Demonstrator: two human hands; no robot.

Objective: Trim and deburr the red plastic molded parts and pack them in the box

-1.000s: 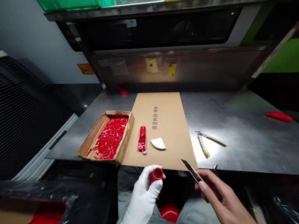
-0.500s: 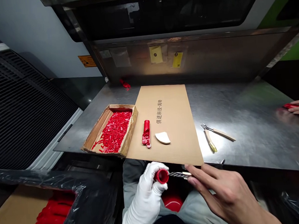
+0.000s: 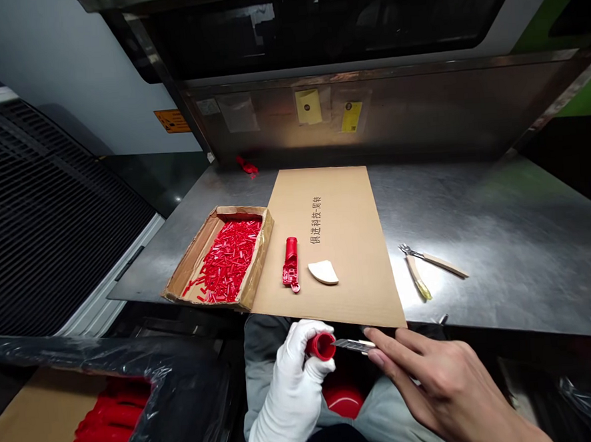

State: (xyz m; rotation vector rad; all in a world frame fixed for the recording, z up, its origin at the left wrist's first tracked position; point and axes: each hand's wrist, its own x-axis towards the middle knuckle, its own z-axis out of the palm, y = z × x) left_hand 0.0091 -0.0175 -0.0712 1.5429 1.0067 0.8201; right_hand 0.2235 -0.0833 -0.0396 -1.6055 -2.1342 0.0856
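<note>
My left hand (image 3: 290,388), in a white glove, is closed around a red tubular part (image 3: 322,346), its round open end facing up toward me. Bare, my right hand (image 3: 429,373) pinches a knife (image 3: 354,345) whose blade tip is at the right rim of the tube. Beyond them, on a brown cardboard sheet (image 3: 346,224), lie another red part (image 3: 291,264) and a white wedge-shaped piece (image 3: 323,272).
An open cardboard box (image 3: 258,263) of small red scraps stands left on the metal table (image 3: 501,235). Wood-coloured-handled pliers (image 3: 433,262) lie right. A red piece (image 3: 247,166) sits at the back. Lower left, a plastic-lined bin (image 3: 171,395) holds red parts.
The other person's hand and the red item at the right edge have left the view. The knife blade has shifted slightly and turned at the tube's rim.
</note>
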